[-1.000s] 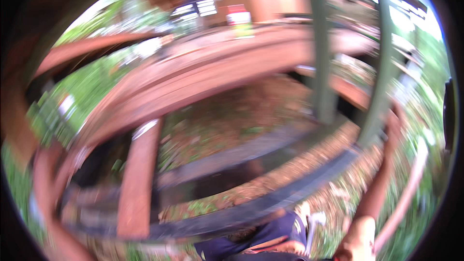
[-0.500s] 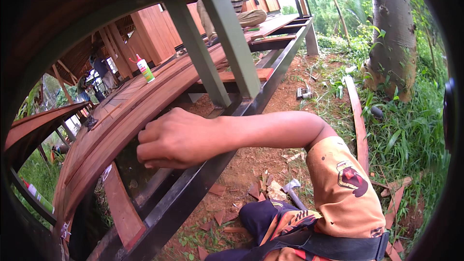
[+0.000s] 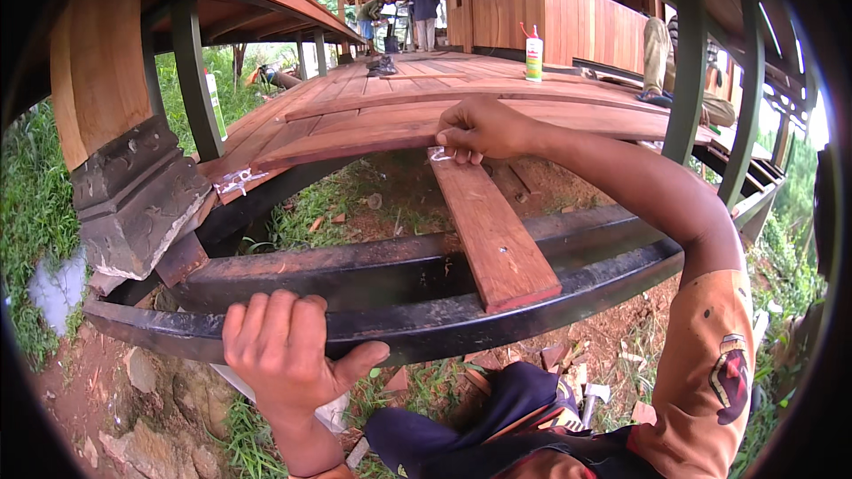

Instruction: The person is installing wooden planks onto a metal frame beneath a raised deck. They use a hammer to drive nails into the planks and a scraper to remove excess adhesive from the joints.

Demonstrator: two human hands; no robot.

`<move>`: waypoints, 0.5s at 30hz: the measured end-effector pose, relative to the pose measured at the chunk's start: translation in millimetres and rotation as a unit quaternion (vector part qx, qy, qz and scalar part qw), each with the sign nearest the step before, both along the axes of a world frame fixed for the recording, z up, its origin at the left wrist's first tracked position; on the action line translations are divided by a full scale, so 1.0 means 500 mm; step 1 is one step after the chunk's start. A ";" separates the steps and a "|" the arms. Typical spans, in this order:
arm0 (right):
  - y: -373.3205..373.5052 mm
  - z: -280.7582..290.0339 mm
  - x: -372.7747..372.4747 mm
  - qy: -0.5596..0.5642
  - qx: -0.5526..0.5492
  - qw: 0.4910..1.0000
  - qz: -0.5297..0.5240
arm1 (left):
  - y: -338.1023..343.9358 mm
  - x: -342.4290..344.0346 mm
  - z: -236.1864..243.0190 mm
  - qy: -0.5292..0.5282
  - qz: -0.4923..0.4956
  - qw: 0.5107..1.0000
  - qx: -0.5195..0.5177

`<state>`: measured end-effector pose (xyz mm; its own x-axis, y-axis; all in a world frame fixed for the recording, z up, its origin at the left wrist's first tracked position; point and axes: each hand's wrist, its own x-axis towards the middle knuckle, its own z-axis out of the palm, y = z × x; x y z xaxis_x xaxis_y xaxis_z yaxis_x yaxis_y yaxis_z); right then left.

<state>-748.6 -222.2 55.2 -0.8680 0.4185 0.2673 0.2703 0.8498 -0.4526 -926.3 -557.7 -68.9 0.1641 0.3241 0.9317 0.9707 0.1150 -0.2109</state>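
My left hand [image 3: 280,346] grips the curved black steel beam [image 3: 461,326] in the lower middle, fingers over it and thumb along it. My right hand [image 3: 479,133] is closed, fingers curled down at the far end of a short reddish board [image 3: 497,248], where white adhesive shows; whether anything small is between the fingers is hidden. That board lies crosswise on two black beams, its far end at the edge of the curved deck planks [image 3: 355,129]. More white adhesive [image 3: 237,179] is smeared at the planks' left end.
A wooden post on a carved stone base [image 3: 133,195] stands left; green posts [image 3: 683,80] stand right. A glue bottle [image 3: 533,55] stands on the deck. A seated co-worker's leg [image 3: 655,53] is at the right; co-workers [image 3: 424,13] stand far back. An axe [image 3: 593,401] lies below.
The view has swung left from half a second ago to face the deck. My left hand has appeared on the beam, and my right hand is now at the short board's far end.
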 end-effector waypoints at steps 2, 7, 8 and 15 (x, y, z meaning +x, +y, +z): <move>-0.010 0.013 -0.021 -0.009 -0.009 1.000 -0.018 | -0.004 -0.004 0.002 0.009 0.001 1.000 0.010; 0.017 -0.004 -0.033 -0.025 0.020 0.997 -0.071 | 0.004 0.002 -0.002 -0.009 0.000 1.000 0.015; 0.020 -0.006 -0.033 -0.032 0.027 0.996 -0.079 | 0.007 0.003 -0.005 -0.011 -0.004 1.000 0.017; 0.080 -0.025 -0.054 -0.029 0.172 0.984 -0.025 | -0.030 0.030 0.028 -0.018 0.008 1.000 0.003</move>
